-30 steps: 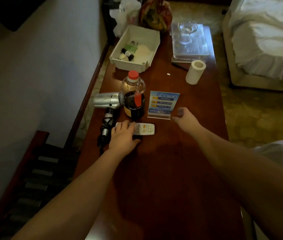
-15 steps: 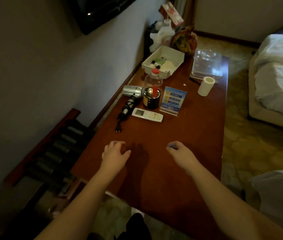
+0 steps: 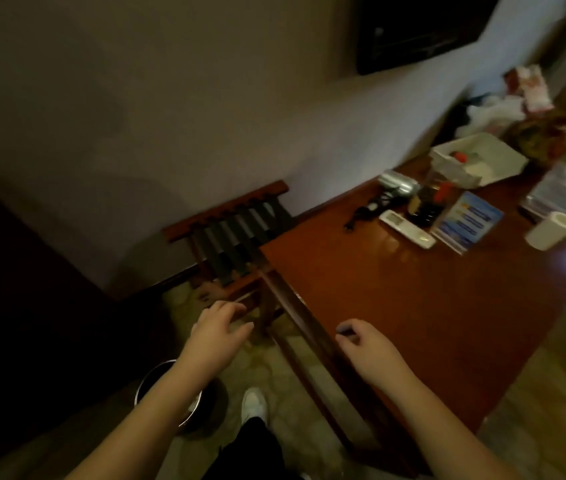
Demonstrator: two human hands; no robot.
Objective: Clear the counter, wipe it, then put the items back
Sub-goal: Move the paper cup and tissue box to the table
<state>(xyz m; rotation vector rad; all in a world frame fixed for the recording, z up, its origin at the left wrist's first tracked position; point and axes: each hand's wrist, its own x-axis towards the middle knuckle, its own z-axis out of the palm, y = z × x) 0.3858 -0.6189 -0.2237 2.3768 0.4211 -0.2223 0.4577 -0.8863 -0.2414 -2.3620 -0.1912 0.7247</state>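
Two bare forearms are reaching in from the bottom of the frame. The left hand (image 3: 217, 329), just left of centre, is hanging over the floor with fingers loosely spread, holding nothing and touching nothing. The right hand (image 3: 366, 344), a little right of centre, is hovering at the near edge of the counter (image 3: 413, 306) with fingers loosely curled; it is gripping nothing.

The counter is filling the right half of the frame, a glossy reddish-brown wooden top that is catching light. The items are all sitting at its far end, in the upper right: a slim white remote control (image 3: 406, 229) is lying flat, just beside a blue printed card (image 3: 466, 221) standing in a clear holder. Behind them a silver hair dryer (image 3: 399, 184) is lying with its black cord trailing, next to a dark bottle (image 3: 430, 202), blurred. A white rectangular tray (image 3: 492, 159) is sitting further back, and a white paper roll (image 3: 550, 231) is standing at the right edge.

A slatted wooden rack (image 3: 236, 230) is standing against the pale wall at centre. A round metal bin (image 3: 177, 396) is sitting on the floor at lower left, beside a white shoe (image 3: 254, 403).
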